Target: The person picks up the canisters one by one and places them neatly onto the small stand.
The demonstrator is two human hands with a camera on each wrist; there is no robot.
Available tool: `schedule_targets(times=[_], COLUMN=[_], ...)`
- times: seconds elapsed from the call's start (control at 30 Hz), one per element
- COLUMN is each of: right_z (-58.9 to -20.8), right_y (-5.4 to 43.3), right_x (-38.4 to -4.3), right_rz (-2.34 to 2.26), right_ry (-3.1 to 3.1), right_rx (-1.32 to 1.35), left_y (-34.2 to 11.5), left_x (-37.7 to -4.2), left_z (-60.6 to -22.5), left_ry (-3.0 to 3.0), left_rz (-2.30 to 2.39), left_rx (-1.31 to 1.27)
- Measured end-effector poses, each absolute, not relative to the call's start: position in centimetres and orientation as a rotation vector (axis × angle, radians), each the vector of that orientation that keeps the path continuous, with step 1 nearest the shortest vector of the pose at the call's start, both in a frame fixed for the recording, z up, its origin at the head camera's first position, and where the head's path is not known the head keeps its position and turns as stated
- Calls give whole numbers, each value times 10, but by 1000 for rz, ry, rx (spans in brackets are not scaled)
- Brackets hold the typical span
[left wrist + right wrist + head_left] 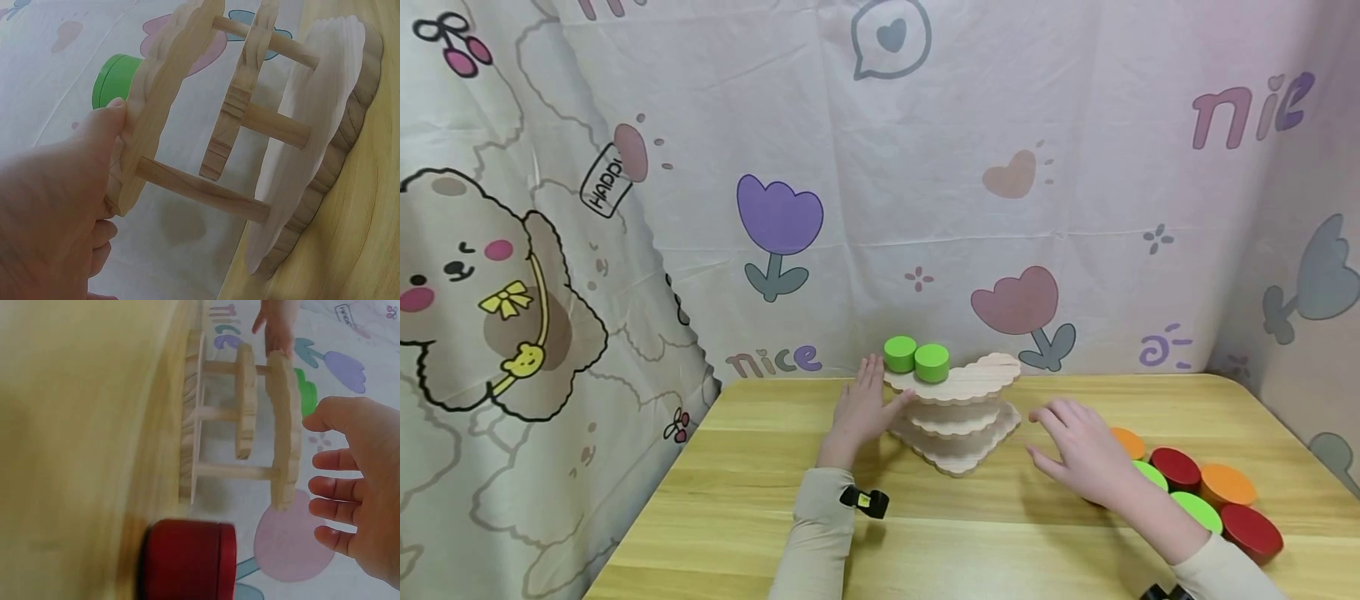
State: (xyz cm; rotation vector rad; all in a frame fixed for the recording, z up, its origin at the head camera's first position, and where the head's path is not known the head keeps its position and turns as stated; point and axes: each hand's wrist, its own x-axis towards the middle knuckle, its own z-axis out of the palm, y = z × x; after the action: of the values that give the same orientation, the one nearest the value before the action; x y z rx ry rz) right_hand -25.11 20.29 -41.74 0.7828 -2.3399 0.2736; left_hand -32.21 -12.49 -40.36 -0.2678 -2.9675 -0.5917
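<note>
A pale wooden tiered stand (955, 442) with scalloped edges rests on the table, its boards joined by round wooden pegs (206, 190). Two green round blocks (932, 363) sit side by side on its top board (977, 379), toward the left end. My left hand (861, 408) lies against that end, fingers straight and thumb spread along the front edge. In the left wrist view, the thumb (112, 115) touches the top board near a green block (115, 81). My right hand (1086, 450) hovers right of the stand, fingers spread and slightly bent, holding nothing.
Several round blocks in red (1251, 533), orange (1227, 483) and green (1197, 511) stand together on the right of the wooden table (715, 500), partly behind my right forearm. A printed cloth (887, 167) hangs behind the table and along its sides.
</note>
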Motion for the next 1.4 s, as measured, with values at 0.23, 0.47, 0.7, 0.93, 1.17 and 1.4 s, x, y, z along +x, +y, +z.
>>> schedule_targets(times=[0.23,0.47,0.7,0.93,1.17,1.4], right_z=[-424,-429,-433,-436,-439,-440], right_y=[219,237,254,264,266,267], right_x=[-239,-228,-223,-224,-226,-226], right_rz=[246,204,206,136,134,124], right_ry=[-2345,-2459,-2625,-2680,-2733,-2748], right_rx=[752,658,556,580,588,586], left_y=[-125,-125,-124,-125,-126,-125], left_x=[-322,-322,-322,-323,-323,-323], left_z=[-404,-406,-406,-405,-404,-404], left_ry=[-2962,-2957,-2961,-2966,-2962,-2971], left_rz=[-605,-612,-605,-593,-596,-601], left_rx=[-264,-266,-269,-269,-271,-266])
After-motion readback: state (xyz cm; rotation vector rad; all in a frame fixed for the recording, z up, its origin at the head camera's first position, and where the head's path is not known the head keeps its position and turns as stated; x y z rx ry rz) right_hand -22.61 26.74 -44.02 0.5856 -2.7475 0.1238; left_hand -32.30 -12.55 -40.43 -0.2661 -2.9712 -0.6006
